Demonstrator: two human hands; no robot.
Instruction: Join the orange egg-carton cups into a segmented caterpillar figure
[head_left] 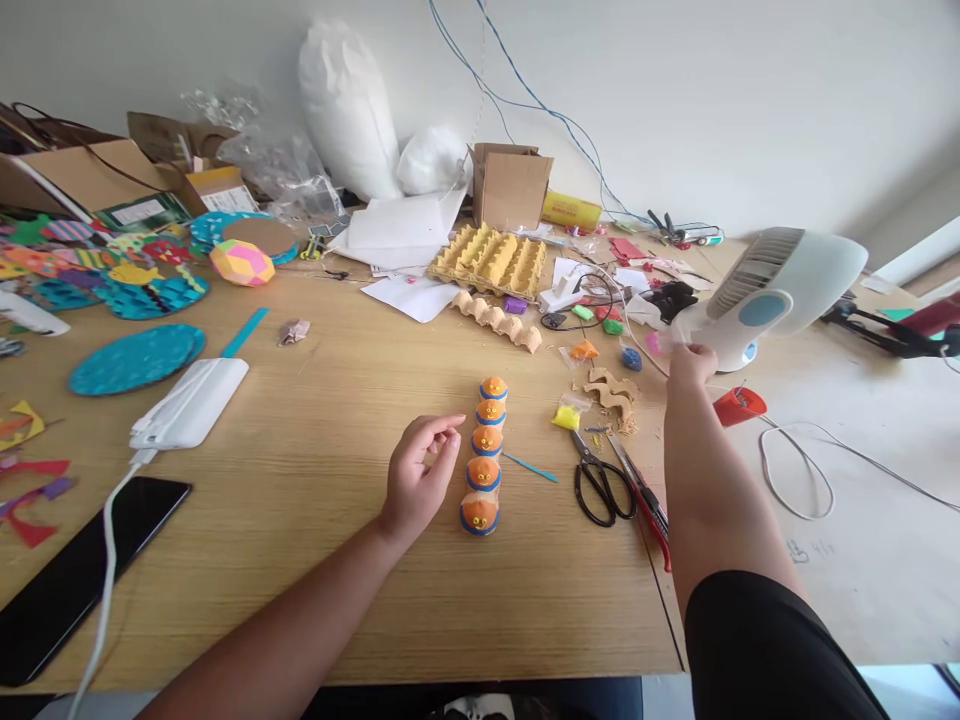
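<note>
A row of several orange egg-carton cups (484,441) stands on the table, with yellow eyes and blue lower edges. Just left of this row is my left hand (424,465), its fingers loosely bent, thumb and fingertips apart, nothing between them. My right hand (694,362) reaches far forward to the base of a white desk fan (787,280). Its fingers are mostly hidden, so I cannot tell whether they grip anything. Something pink (657,343) shows just left of that hand. A thin blue stick (530,467) lies right of the row.
Black-handled scissors (604,485) and a red utility knife (651,505) lie to the right. Nearby are a yellow clay packet (568,416), cut carton scraps (611,393) and an orange-red cup (739,404). A yellow egg tray (491,262) lies behind; a power bank (191,400) and phone (82,570) lie left.
</note>
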